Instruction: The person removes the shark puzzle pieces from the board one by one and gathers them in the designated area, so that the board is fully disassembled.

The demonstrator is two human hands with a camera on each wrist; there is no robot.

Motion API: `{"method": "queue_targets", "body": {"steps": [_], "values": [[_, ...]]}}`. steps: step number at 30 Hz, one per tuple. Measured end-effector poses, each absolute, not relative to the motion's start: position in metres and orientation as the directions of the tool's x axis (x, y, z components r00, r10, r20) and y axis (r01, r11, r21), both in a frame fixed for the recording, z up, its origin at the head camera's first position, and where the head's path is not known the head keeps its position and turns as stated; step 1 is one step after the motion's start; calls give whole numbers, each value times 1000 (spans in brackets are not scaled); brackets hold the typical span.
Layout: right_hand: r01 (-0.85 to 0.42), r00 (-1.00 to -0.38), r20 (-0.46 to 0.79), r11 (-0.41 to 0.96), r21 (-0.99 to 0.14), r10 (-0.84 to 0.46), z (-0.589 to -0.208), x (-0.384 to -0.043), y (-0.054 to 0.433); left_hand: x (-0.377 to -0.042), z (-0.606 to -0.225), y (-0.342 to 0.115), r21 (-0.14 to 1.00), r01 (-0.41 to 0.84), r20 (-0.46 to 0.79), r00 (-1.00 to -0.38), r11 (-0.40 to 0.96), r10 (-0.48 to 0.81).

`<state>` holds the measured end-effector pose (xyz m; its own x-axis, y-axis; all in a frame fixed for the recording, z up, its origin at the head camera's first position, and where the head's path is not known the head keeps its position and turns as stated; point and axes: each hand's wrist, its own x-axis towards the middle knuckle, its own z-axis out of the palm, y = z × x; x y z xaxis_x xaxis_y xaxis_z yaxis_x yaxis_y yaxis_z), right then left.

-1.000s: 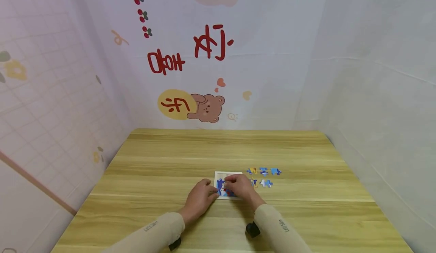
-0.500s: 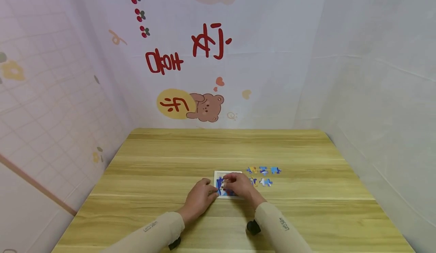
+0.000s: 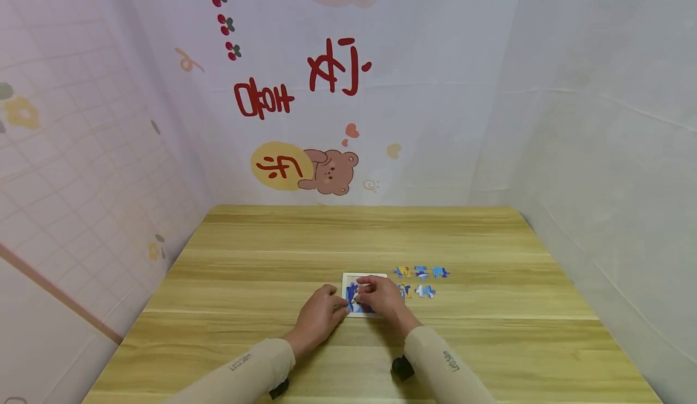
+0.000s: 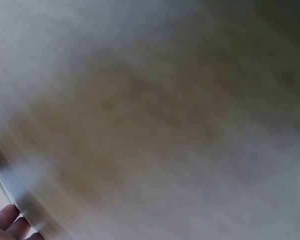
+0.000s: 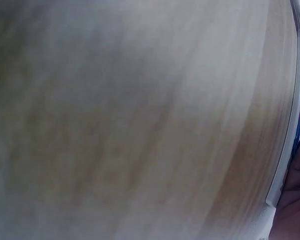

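Note:
A small jigsaw puzzle in a white frame (image 3: 366,274) lies on the wooden table, its lower part filled with blue and white pieces (image 3: 351,303). Against the frame's left edge rests my left hand (image 3: 321,314), fingers relaxed and their tips touching the rim. In the left wrist view only a few fingertips (image 4: 7,217) show, at the lower corner. My right hand (image 3: 385,298) bends over the puzzle from the right and pinches a puzzle piece, mostly hidden under thumb and fingers. Its palm (image 5: 294,200) appears beside the frame in the right wrist view.
Several loose puzzle pieces (image 3: 421,272) lie in two rows just right of the frame, some close to my right hand. The wooden table (image 3: 261,241) meets a printed cloth wall (image 3: 425,180) at the back, with more cloth at both sides.
My right thumb and fingers have shifted slightly over the puzzle, the thumb lower and a little left. The left hand and the loose pieces stay in place.

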<state>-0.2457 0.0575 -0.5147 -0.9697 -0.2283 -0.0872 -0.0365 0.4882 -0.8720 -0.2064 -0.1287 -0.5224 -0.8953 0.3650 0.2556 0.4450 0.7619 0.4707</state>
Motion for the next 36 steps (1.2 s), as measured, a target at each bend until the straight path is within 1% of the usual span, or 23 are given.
{"method": "queue_targets", "body": {"steps": [4,11,20,28,32,36], "values": [[-62,-967,-68,487,-871,-245,-516,-245,60,-208,-525,-129,460,454,258,-891,763,374],[-46,-969,-50,377,-925,-241,-519,-247,65,-209,-527,-129,458,453,263,-891,765,370],[73,-973,-123,246,-967,-197,-515,-248,68,-208,-525,-129,465,455,273,-890,759,366],[113,-972,-150,201,-973,-179,-510,-249,72,-209,-525,-130,457,473,301,-879,753,370],[132,-972,-167,203,-970,-168,-505,-248,78,-209,-524,-129,472,457,288,-888,754,358],[125,-977,-158,218,-968,-144,-501,-247,87,-207,-522,-128,500,430,251,-903,752,350]]}}
